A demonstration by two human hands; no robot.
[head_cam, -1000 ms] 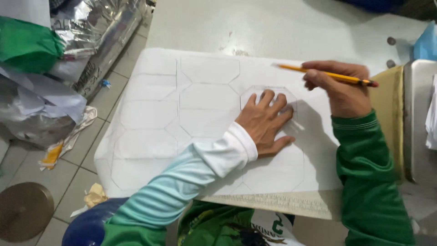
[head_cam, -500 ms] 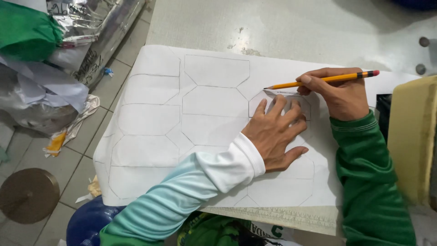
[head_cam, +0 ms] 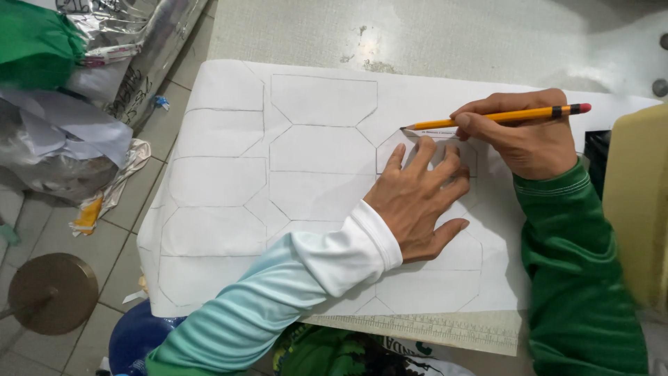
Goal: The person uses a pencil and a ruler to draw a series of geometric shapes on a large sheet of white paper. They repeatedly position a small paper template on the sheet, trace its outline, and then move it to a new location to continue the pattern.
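Pale, scuffed surface carries a large white sheet of pencilled outlines. Left hand spreads flat, pinning a thin, light template that looks prone to slipping; right hand pinches the yellow pencil, grip closed near its tip.

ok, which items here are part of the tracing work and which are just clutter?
In use:
left hand pressing flat on a template
right hand holding the yellow pencil
white sheet with traced outlines

Lying about:
ruler under the sheet's near edge
silver foil bags
green bag
round metal disc
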